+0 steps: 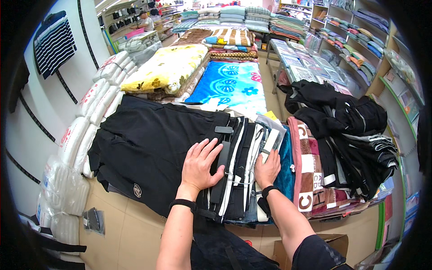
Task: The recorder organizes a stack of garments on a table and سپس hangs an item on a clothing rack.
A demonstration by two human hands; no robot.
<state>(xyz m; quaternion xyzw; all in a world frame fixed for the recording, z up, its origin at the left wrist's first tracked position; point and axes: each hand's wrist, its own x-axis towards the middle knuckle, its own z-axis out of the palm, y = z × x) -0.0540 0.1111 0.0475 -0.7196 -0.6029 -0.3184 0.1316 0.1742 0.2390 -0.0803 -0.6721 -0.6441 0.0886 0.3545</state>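
My left hand (200, 167) lies spread and flat on the waist end of black trousers (157, 139), beside a black clip hanger (223, 129). The trousers stretch to the left, with a small pale emblem near the near edge. My right hand (267, 167) has its fingers curled at the lower end of a white strip (270, 140) that looks like part of a hanger; the fingertips are partly hidden. Between my hands lie several overlapping dark garments with white stripes (240, 153). A metal hanger hook (243, 181) crosses them.
Folded blankets, yellow (166, 67) and blue (234, 85), lie beyond. To the right are a patterned pink blanket (308, 171) and a heap of black clothes (342, 112). Plastic-wrapped packs (74, 139) line the left side. A cardboard box (330, 243) sits on the floor below.
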